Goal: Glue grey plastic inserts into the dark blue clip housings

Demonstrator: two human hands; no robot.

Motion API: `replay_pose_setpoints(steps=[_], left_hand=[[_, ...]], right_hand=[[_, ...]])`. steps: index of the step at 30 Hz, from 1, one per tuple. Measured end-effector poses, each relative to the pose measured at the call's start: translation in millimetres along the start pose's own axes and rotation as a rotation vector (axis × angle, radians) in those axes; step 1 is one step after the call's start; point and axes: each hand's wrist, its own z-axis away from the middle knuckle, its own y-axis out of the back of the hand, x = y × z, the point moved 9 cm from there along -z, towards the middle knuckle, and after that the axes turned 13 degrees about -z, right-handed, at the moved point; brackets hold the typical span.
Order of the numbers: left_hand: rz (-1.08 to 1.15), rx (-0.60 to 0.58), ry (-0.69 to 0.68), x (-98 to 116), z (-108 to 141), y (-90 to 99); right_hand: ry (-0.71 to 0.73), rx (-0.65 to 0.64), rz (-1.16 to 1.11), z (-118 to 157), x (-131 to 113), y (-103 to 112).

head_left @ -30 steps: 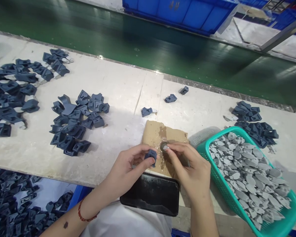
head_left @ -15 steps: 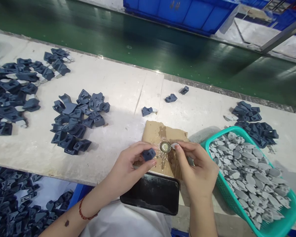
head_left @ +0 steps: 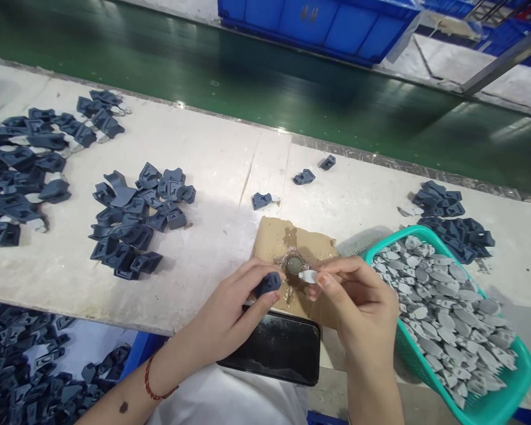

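Note:
Between the thumb and fingers of my left hand is a dark blue plastic part with a small opening in its end. My right hand pinches a small light grey plastic piece, its narrow tip pointing left toward the blue part. The two pieces are apart. Just beyond them, a small round dish lies on a brown cardboard pad, with wet stains and shiny drops around it. A black phone lies below my hands.
A green basket full of grey pieces stands at the right. Dark blue parts lie in piles at left, and more behind the basket. Several loose parts lie near the table's far edge. A blue bin of parts is at lower left.
My right hand has drawn the grey piece back from the dish toward me, and more of the piece shows. My left hand has turned the blue part slightly and moved a little nearer me.

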Motion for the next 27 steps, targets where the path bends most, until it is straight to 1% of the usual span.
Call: replay_pose_setpoints(steps=[3, 6, 10, 14, 22, 27], left_hand=[[-0.004, -0.004, -0.022, 2.4, -0.2, -0.1], [0.002, -0.018, -0.025, 3.0, -1.2, -1.5], [0.023, -0.029, -0.004, 1.3, -1.7, -2.3], [0.031, -0.036, -0.010, 1.3, -1.1, -3.4], [-0.002, -0.068, 0.008, 1.6, -1.3, -5.5], [-0.038, -0.075, 0.005, 1.2, -2.3, -6.1]], right_hand=[[-0.004, -0.091, -0.048, 0.7, -1.7, -14.5], [-0.037, -0.136, -0.098, 1.6, 4.2, -22.1], [-0.079, -0.155, -0.159, 1.8, 10.1, -25.5], [-0.118, -0.186, -0.179, 2.5, 12.6, -28.8], [-0.165, -0.208, -0.180, 1.8, 16.1, -28.5], [-0.188, -0.233, -0.179, 2.8, 17.2, -32.4]])
